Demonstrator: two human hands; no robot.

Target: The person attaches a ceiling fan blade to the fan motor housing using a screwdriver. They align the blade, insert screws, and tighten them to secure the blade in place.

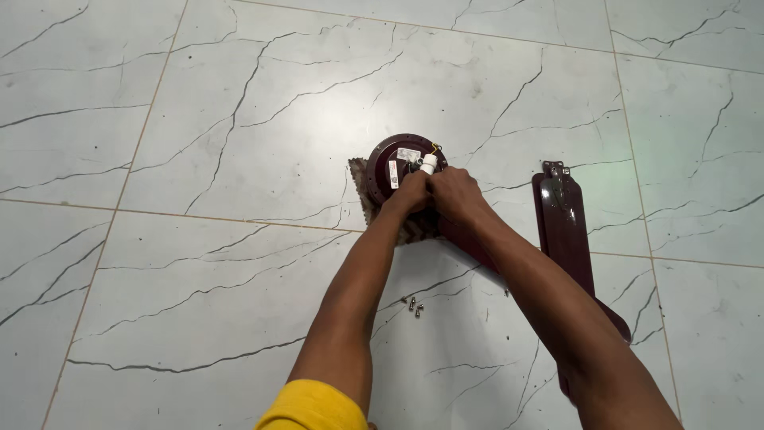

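**Two hands busy on a fan motor on the floor**

A round, dark red metal fan motor (400,169) lies on the white marble-look floor tiles (199,263), a little above the middle of the view. It sits on a small brown patterned cloth (360,177) that peeks out at 9 o'clock from the motor.

Both hands meet at the motor's 5 o'clock edge. The left hand (411,194) is curled shut on the rim. The right hand (455,193) is pressed close beside it, fingers bent around the near end of a long dark red fan blade (469,239) that runs under the right arm. What the fingertips pinch is hidden, so I cannot tell.

To do this well, it looks wise to hold the motor still with one hand, keep the blade flat on the floor, and line up the holes before turning anything.

A few small silver screws (414,306) lie on the floor at 6 o'clock from the motor, near enough to grab. A second dark red blade (563,219) with a metal bracket lies at 3 o'clock, well apart.

On top of the motor are two labels: a white rectangle (408,154) at 12 o'clock and a narrow white strip (392,172) at 9 o'clock. A short white plastic tube (429,163) stands up in the middle.
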